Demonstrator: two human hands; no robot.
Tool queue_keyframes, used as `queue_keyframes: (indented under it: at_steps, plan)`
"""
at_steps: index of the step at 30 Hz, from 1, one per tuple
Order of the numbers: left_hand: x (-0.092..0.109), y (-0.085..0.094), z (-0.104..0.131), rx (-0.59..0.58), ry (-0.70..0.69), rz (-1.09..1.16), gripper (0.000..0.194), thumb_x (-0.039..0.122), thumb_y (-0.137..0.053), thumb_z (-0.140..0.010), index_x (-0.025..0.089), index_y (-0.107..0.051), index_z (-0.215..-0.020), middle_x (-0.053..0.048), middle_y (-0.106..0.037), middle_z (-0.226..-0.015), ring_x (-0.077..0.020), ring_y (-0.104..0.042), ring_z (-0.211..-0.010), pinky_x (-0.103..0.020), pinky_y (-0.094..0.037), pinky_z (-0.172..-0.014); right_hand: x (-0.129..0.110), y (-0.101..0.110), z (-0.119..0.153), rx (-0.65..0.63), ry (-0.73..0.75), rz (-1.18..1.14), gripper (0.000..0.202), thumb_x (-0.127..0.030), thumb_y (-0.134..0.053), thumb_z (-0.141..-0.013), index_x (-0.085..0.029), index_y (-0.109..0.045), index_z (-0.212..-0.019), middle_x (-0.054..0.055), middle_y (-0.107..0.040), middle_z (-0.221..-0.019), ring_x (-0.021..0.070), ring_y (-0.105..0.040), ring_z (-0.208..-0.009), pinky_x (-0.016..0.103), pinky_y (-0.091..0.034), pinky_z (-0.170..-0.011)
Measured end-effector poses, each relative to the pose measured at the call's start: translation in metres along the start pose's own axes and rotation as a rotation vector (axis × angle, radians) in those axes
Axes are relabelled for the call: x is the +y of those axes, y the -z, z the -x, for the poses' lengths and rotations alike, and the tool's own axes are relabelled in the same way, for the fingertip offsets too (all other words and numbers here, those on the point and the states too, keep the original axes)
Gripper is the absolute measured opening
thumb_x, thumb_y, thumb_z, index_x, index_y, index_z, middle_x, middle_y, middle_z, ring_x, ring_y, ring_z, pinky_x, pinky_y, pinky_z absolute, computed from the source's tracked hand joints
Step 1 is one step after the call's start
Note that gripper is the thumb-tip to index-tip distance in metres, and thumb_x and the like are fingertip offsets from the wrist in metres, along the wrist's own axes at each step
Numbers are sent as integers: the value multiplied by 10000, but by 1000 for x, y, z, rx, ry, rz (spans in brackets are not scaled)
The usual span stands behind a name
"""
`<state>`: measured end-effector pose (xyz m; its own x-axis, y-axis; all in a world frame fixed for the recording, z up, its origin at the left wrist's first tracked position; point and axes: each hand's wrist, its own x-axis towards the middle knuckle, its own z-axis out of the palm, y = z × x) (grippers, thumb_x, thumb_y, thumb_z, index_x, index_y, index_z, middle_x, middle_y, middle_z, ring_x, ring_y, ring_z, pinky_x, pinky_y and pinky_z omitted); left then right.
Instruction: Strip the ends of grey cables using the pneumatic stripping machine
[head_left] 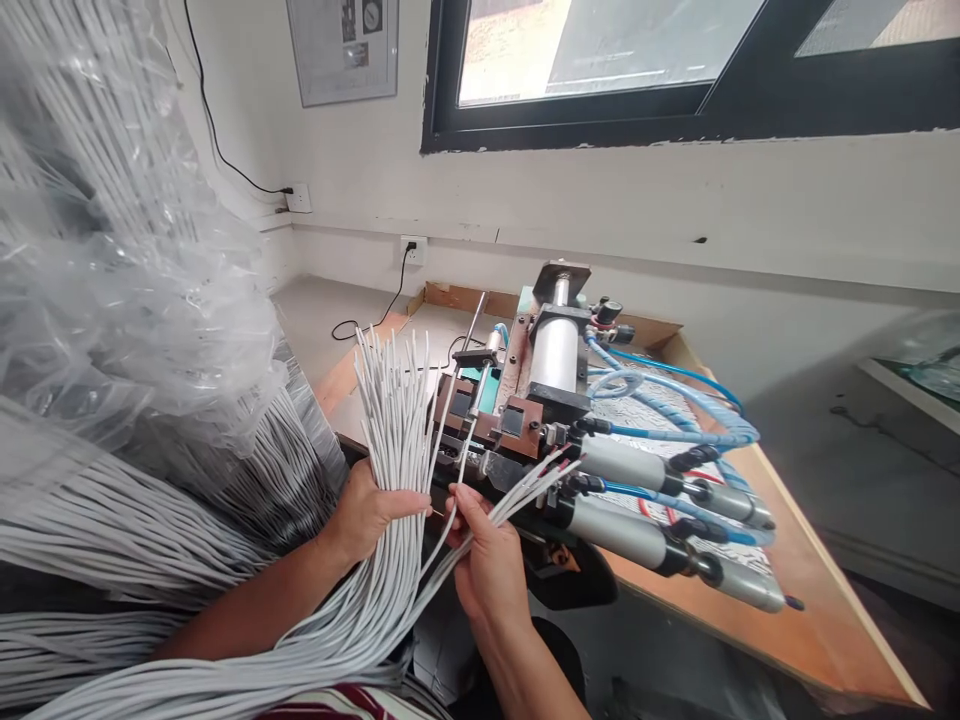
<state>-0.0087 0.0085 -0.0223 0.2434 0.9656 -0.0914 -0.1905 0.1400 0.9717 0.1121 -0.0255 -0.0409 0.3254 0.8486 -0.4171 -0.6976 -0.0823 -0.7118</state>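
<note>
My left hand (pixel 375 508) is closed around a thick bundle of grey cables (pixel 396 420), whose cut ends fan upward. In my right hand (pixel 484 540) is a smaller group of cables (pixel 517 495), their ends pointing right and showing some dark red tips. Thumb and fingers of that hand also pinch a single cable (pixel 463 455) that runs up to the front of a pneumatic machine (pixel 491 425). Whether its tip sits inside the machine I cannot tell. Both hands are just in front of the machine, and the cables trail down across my lap to the left.
Large cable bundles wrapped in clear plastic (pixel 150 300) stand on the left. The machine's air cylinders (pixel 622 530) and blue hoses (pixel 675 435) stick out to the right over the wooden-edged table (pixel 810 620). Behind are a wall socket (pixel 413 250) and a window.
</note>
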Motion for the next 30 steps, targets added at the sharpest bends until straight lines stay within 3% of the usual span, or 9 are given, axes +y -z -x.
queue_keyframes:
  at_steps: [3,7,11,16,20,26,30]
  plan:
    - [1,0,0,2,-22,-14,211,126,-705,-551,131,-633,-750,7,-619,-641,-138,-535,-582,-255,-448,-576,-2,-2,-3,-8,-46,-34,258,-295,-787,-506,-128,-670,-663,-13,-554,-558,66,-411,-475,188,-310,-440]
    - [2,-2,2,-35,-16,-35,185,110,-683,-563,145,-638,-739,20,-628,-617,-139,-541,-567,-258,-448,-581,-3,-4,-4,-141,-140,-25,299,-359,-775,-538,-127,-679,-701,-15,-530,-552,88,-432,-490,218,-344,-471]
    - [0,-4,6,-78,-19,-66,219,76,-664,-535,146,-654,-742,21,-633,-642,-157,-554,-626,-259,-442,-614,0,-1,-1,-229,-27,106,292,-399,-759,-565,-142,-669,-669,-33,-489,-515,101,-420,-510,243,-365,-536]
    - [-6,-1,13,-74,-6,-36,164,96,-661,-553,145,-644,-708,22,-614,-625,-153,-547,-625,-260,-431,-618,16,15,6,-212,156,223,226,-378,-693,-677,-158,-643,-695,-17,-542,-571,98,-417,-523,233,-330,-518]
    - [-10,5,15,7,50,-21,155,123,-682,-558,151,-630,-701,21,-614,-626,-144,-550,-594,-264,-437,-613,21,24,12,-185,101,208,235,-369,-707,-660,-145,-642,-688,3,-560,-591,88,-409,-498,221,-314,-470]
    - [-7,4,15,49,53,-19,171,132,-697,-542,144,-615,-692,21,-593,-596,-142,-538,-561,-263,-440,-569,6,14,12,-140,31,140,265,-377,-752,-573,-146,-629,-613,-23,-510,-522,65,-362,-446,198,-279,-426]
    - [-1,3,14,80,19,-36,235,113,-704,-544,149,-625,-763,25,-607,-634,-136,-537,-596,-254,-433,-602,6,12,12,-160,34,186,280,-399,-731,-601,-142,-661,-687,-30,-486,-524,74,-371,-468,205,-296,-456]
